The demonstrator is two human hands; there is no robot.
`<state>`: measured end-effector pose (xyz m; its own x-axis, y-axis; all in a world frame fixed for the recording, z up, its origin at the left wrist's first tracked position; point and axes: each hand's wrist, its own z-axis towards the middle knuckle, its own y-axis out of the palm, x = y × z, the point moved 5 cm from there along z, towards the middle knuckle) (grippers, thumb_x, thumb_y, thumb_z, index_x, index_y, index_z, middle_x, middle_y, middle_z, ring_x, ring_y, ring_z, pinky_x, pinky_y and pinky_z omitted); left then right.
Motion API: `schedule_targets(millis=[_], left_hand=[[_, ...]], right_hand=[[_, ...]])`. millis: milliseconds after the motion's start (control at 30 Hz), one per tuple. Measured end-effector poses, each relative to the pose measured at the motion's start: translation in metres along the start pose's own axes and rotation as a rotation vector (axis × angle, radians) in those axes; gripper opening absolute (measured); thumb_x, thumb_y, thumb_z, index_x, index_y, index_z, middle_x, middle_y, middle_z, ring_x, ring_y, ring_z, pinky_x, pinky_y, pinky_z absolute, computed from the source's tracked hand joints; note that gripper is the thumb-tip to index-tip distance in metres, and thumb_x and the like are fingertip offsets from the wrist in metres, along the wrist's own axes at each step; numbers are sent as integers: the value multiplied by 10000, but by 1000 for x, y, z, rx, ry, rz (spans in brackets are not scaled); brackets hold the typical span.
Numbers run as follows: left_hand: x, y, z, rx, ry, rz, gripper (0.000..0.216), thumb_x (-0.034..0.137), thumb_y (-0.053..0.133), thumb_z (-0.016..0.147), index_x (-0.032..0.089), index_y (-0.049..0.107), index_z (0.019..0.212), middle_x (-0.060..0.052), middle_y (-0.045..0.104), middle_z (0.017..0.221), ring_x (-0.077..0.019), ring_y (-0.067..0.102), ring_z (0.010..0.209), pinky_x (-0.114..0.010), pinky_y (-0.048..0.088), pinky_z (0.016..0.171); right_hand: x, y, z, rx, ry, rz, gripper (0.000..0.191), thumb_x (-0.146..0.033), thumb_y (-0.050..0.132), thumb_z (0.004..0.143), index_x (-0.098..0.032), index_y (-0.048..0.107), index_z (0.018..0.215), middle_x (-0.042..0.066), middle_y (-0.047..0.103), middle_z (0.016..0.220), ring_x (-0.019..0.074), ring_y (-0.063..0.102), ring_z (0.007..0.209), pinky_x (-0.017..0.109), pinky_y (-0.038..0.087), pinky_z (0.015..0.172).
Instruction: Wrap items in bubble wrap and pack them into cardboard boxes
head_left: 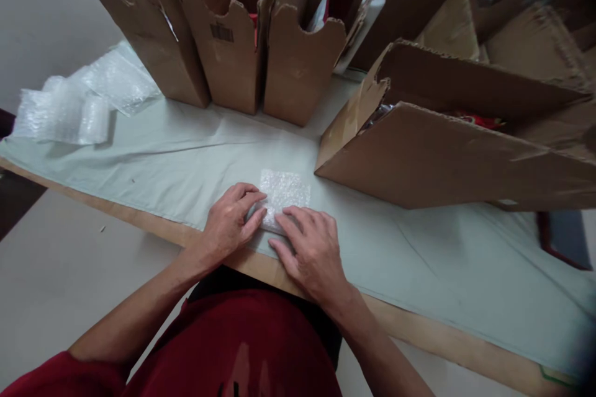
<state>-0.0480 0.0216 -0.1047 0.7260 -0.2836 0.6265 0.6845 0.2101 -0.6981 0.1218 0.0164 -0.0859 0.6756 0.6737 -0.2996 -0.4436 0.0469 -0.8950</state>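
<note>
A small square of bubble wrap point(285, 189) lies flat on the cloth near the table's front edge. My left hand point(233, 217) has its fingertips and thumb closed on the left side of the square. Over the near right corner, my right hand point(311, 245) rests its curved fingertips on the plastic, with its thumb spread out toward the front edge. Whether anything is inside the bubble wrap, I cannot tell.
Pale green cloth point(186, 167) covers the table. More bubble wrap point(69, 108) is heaped at the far left. Upright cardboard boxes point(228, 56) stand at the back, and a long cardboard box point(447, 161) sits to the right, holding packaged items.
</note>
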Motion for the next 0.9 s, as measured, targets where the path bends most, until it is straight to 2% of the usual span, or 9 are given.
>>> schedule_targets(millis=[133,267,367,500,600,667,767,833,900], left_hand=[[-2,-7,0,22,-131,-168,251,288,619,953,175,693,1165,-90,698,1080,-202,677,924,-383,581,858],[-7,-10,-15,96,-506,-648,490,386,691,911,160,577,1332,-134,676,1256,-230,689,1102,-394,581,950],[0,4,-28,61,-696,-939,680,387,739,871,166,456,1449,-144,661,1314,-238,675,1183,-404,554,1032],[11,20,-28,11,-677,-1044,799,389,739,865,200,351,1538,-83,692,1178,-176,694,1039,-345,573,959],[19,19,-21,0,-613,-1014,751,369,741,869,207,402,1520,-40,683,1066,-137,682,924,-282,580,855],[28,16,-18,-57,-554,-969,704,358,749,869,212,455,1491,-30,673,1029,-135,677,882,-262,577,791],[42,14,-16,-143,-466,-909,636,333,757,867,212,519,1444,-32,677,995,-146,680,856,-258,572,758],[48,16,-16,-149,-435,-872,606,331,758,873,210,540,1425,-28,675,961,-145,673,829,-266,571,769],[50,19,-17,-113,-422,-865,622,372,753,885,213,524,1441,-43,670,992,-162,677,868,-291,576,807]], right_hand=[[9,2,6,26,50,130,177,-234,576,1022,-192,704,1137,68,780,1087,238,673,980,402,450,905],[23,0,6,103,270,375,187,-249,594,1014,-194,722,1139,51,797,1079,211,705,944,364,497,882],[21,5,1,63,411,559,190,-273,594,1005,-221,724,1134,32,796,1063,199,711,914,338,530,842],[12,3,-6,69,398,542,187,-292,560,1012,-234,732,1059,43,784,983,212,705,890,377,530,864],[21,-12,-14,177,385,423,204,-380,628,973,-230,728,1069,96,750,1108,267,682,1047,461,507,955],[32,-22,-19,192,426,492,370,-452,680,927,-228,683,1221,128,686,1281,286,655,1143,477,515,984],[38,-29,-19,32,442,756,588,-452,747,863,-237,587,1386,118,649,1377,261,660,1150,420,540,975],[33,-28,-17,-89,439,875,472,-366,763,844,-234,649,1283,70,726,1220,221,688,1034,355,550,911],[31,-27,-17,-87,486,919,243,-303,736,851,-226,700,1079,17,745,974,174,674,858,298,542,798]])
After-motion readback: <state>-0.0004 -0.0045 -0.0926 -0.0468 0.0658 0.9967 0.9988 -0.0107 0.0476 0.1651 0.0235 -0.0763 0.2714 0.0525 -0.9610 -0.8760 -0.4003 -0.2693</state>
